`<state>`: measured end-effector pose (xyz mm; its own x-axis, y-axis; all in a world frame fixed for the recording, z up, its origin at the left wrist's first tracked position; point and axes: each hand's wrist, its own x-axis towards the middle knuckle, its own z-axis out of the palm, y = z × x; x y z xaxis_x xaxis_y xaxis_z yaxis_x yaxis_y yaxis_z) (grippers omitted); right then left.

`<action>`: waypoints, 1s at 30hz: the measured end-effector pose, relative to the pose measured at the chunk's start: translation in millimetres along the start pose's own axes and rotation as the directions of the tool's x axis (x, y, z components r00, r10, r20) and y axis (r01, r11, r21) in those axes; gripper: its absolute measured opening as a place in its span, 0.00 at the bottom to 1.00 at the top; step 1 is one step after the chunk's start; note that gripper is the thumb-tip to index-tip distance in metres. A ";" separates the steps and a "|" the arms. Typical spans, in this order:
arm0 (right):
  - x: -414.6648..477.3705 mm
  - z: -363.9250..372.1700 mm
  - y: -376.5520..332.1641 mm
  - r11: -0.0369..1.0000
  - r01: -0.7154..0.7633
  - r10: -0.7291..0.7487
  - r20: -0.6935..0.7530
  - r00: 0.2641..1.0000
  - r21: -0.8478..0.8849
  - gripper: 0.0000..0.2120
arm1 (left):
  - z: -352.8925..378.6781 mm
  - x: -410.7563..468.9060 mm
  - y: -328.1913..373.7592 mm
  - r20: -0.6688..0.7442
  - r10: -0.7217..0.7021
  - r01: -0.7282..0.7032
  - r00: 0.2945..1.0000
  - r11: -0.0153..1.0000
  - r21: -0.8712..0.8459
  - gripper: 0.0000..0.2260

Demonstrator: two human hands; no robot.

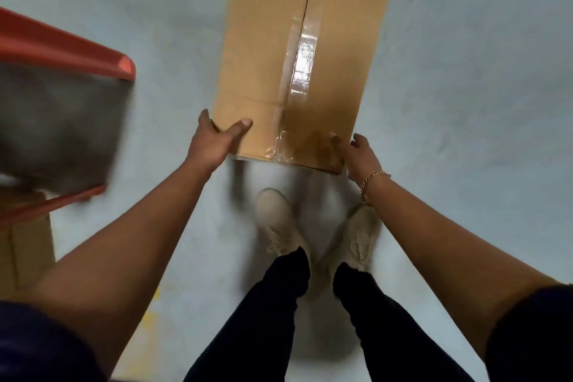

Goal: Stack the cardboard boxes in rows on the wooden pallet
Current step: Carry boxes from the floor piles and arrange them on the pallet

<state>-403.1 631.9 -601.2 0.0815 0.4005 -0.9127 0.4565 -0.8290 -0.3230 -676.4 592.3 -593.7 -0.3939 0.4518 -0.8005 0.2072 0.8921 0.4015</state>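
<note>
A long brown cardboard box with clear tape along its middle seam stretches away from me, held above the pale floor. My left hand grips its near left corner, thumb on top and fingers around the side. My right hand holds the near right corner, thumb on the top face; a chain bracelet is on that wrist. No wooden pallet is in view.
An orange metal rack beam juts in from the left, with a dark blurred shelf surface under it. Another cardboard box sits low at the left edge. My two feet in pale shoes stand on the grey floor below the box.
</note>
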 end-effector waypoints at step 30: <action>-629.6 -218.3 55.5 0.847 0.253 -0.025 -0.440 0.898 0.468 0.20 | -95.2 -543.3 198.5 0.394 0.555 -0.661 0.732 0.719 0.215 0.22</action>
<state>-235.7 419.0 10.1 0.4516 0.5523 -0.7007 -0.0073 -0.7831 -0.6219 -506.5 524.6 -36.7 0.1795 0.8232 -0.5386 0.6015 0.3414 0.7222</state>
